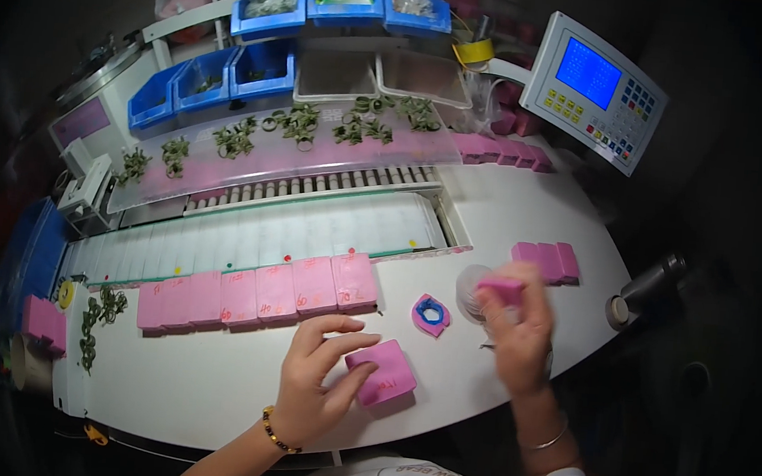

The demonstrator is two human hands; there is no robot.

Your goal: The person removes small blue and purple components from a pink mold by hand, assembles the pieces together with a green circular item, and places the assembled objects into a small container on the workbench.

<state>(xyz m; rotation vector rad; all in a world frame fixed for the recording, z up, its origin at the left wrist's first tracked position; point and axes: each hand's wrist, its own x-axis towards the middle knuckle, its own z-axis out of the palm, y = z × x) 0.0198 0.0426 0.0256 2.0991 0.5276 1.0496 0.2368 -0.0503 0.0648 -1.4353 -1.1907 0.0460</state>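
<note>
The left hand [320, 381], low in the middle of the frame, lies half spread on the white worktable [208, 385], its thumb and fingertips closed lightly around the left edge of a pink rubber mould block [382, 372] that rests flat and a little skewed on the table. The right hand [517, 334], to the right of centre, is blurred with motion; it pinches a smaller pink piece [500, 289] at its fingertips, held above a pale round disc [471, 290] whose kind I cannot make out. For this step to go well, I judge the left hand should keep the block pinned flat so it does not slide, while the right brings its piece in squarely and slowly enough to stay under control; the blur suggests haste that could send the piece off line. The block is a rounded square slab, matte pink, thick enough to show a side wall, with faint marks on its top face. Just beside it, between the two hands, lies an open mould half [430, 314] showing a blue ring in its cavity. Above, a row of like pink blocks [260, 296] stands side by side along the table, and more [547, 260] lie to the upper right below a control panel with a blue screen [594, 89].
</note>
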